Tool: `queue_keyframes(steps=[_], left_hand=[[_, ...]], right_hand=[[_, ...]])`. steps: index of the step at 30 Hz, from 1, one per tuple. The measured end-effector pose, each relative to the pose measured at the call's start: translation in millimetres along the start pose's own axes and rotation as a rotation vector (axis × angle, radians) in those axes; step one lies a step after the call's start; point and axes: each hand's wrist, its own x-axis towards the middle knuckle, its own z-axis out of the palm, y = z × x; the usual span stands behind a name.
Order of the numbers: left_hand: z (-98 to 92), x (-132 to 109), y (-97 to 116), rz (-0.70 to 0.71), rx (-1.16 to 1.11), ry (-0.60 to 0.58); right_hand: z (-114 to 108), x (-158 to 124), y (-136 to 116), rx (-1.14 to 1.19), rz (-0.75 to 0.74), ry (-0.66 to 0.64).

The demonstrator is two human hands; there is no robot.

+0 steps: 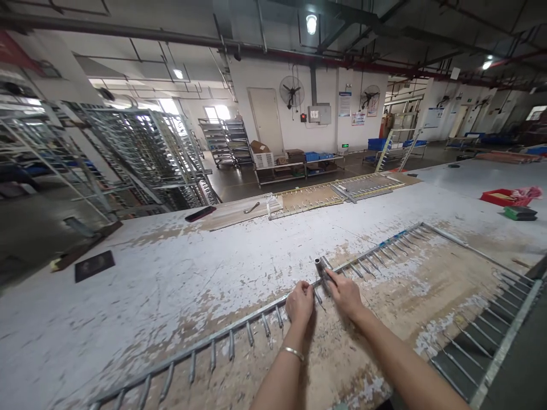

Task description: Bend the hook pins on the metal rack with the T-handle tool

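Close together, left hand [300, 303] perhaps pinching rail [256, 314], right hand [345, 293] gripping tube [321, 269]

A long gray metal frame [507, 341] is lying on the table [162, 290], thin pegs [231, 345] poking inward. Some blue is showing on its far bar [256, 315]. A short, shiny tube [321, 267] is sitting at that bar, showing a round hole.
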Motion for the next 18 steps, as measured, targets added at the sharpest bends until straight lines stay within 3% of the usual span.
queue_keyframes(steps=[4, 8, 11, 15, 18], left_hand=[[0.8, -0.1, 0.4, 0.002, 0.002, 0.008], [-0.3, 0.0, -0.4, -0.006, 0.000, -0.008], [-5.7, 0.5, -2.9, 0.026, -0.029, -0.049], [-19.7, 0.7, -4.1, 0.110, -0.101, -0.147], [-27.5, 0.9, -1.1, 0.304, -0.016, -0.163]], right_hand=[[-0.2, 1.5, -1.7, 0.154, -0.015, 0.165], [2.8, -1.6, 5.5, 0.233, 0.063, 0.065], [-2.4, -2.1, 18.1, 0.274, 0.151, 0.119], [-15.1, -5.3, 38.1, 0.385, 0.232, 0.206], [-19.3, -10.9, 48.3, 0.464, 0.263, 0.239]])
